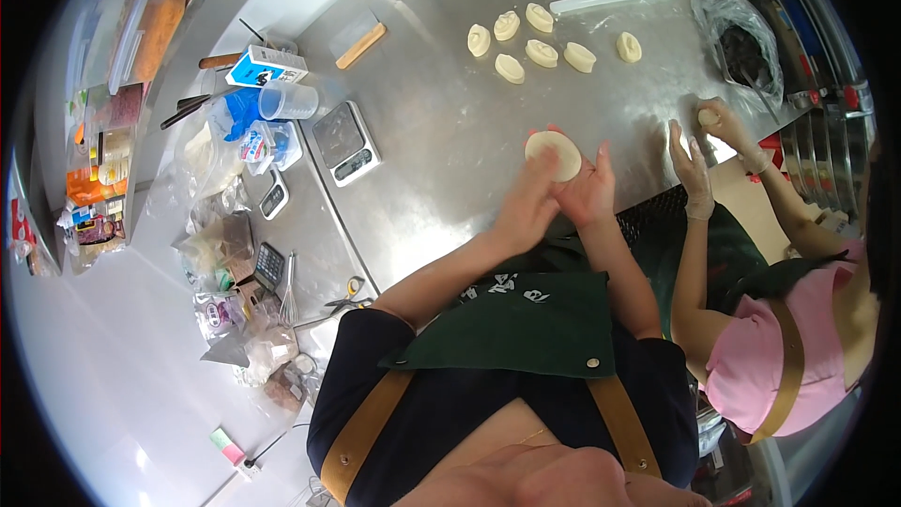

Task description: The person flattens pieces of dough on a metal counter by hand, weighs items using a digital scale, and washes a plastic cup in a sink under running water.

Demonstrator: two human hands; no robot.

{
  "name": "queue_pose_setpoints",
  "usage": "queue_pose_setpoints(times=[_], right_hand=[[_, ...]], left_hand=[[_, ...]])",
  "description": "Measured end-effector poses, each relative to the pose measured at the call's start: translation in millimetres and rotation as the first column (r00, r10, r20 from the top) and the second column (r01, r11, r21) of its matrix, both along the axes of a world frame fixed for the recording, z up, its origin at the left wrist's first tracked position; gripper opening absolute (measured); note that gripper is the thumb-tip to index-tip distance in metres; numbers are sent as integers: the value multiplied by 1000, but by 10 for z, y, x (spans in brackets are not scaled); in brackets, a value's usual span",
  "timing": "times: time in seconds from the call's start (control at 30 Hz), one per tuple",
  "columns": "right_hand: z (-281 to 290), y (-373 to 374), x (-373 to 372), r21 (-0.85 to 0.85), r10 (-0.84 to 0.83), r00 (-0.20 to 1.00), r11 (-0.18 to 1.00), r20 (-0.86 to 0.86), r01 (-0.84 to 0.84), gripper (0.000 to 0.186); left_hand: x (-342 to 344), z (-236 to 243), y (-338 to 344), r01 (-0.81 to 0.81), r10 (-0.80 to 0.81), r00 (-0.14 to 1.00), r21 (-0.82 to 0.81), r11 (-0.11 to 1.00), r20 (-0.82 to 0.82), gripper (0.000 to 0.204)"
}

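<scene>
A round, flat disc of pale dough (563, 156) rests on the fingers of my right hand (589, 192), which supports it from below with the thumb raised at its side. My left hand (531, 195) reaches over the disc's near left part. Its fingers are smeared by motion, so their grip cannot be made out. Beyond my hands, several shaped dough pieces (542, 53) with folded tops lie on the steel table (422, 103). One such piece (629, 47) sits apart, to the right.
At my right, a co-worker's gloved hand (693, 174) is raised; their other hand (727, 124) holds a small dough lump. A white strip (612, 0) lies behind the dough pieces. To the left are a kitchen scale (345, 143), a wooden-handled scraper (361, 45) and scissors (350, 293).
</scene>
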State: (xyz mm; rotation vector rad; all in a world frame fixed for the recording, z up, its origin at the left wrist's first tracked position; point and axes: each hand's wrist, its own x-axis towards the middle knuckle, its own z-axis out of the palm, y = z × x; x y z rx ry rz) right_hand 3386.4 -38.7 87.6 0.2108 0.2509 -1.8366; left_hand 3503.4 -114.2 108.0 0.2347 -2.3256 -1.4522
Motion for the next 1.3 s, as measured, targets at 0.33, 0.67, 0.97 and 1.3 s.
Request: queue_pose_setpoints(times=[0.33,0.67,0.97,1.3], right_hand=[[156,17,150,264,174,328,931,-929,253,57],[-124,-75,162,494,178,855,863,-487,102,43],[-660,-43,87,539,204,933,842,-295,-14,37],[-965,-188,-902,702,337,699,633,-631,328,29]], left_hand=[[-241,43,-419,-17,239,965,934,-356,108,69],[-249,-217,-351,47,65,997,993,-107,-40,57],[-316,-551,-324,-458,140,886,786,414,442,51],[-484,-892,-430,-447,290,893,746,493,344,44]])
